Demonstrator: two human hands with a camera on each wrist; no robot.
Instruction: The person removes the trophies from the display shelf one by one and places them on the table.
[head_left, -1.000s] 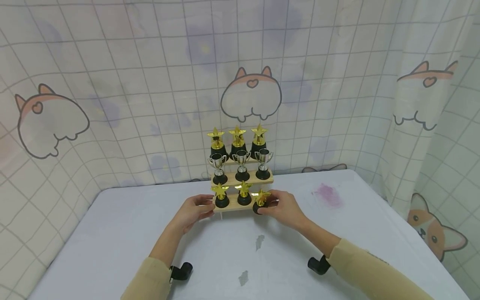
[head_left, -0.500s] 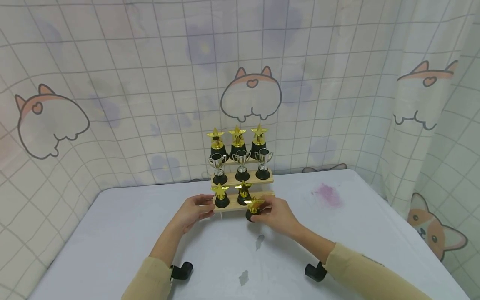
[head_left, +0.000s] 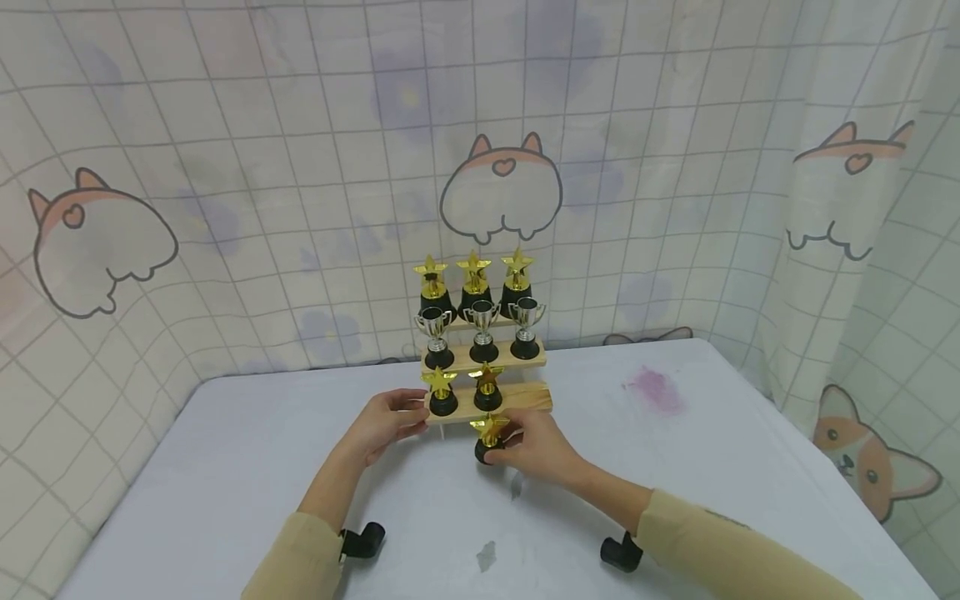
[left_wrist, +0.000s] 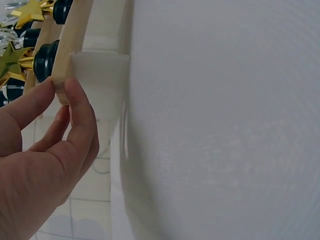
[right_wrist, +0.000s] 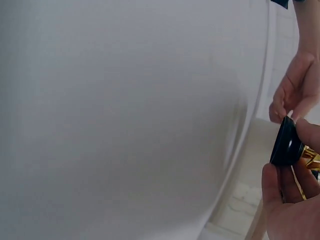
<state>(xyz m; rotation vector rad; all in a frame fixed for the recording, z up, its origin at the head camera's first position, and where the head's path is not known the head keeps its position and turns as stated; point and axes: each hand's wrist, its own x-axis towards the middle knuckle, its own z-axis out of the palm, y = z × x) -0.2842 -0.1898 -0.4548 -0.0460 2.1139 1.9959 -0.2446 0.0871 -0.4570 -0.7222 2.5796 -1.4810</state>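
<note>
While steadying the wooden tiered stand (head_left: 525, 395) with pinching left hand (head_left: 386, 423), one gold star trophy (head_left: 489, 437) off in gripping right hand (head_left: 534, 447); eight trophies left on the tiers.

Head view looks down, forward over table (head_left: 225, 467); wrist views close, low; all share wooden stand (head_left: 517, 398).

text: none readable | trophies, curtain: no lettering, possibly too small

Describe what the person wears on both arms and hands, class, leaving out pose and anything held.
Both hands, left hand and right hand, are bare, without gloves or rings. Each forearm has a tan long sleeve. A small black camera mount sits at each wrist.
</note>
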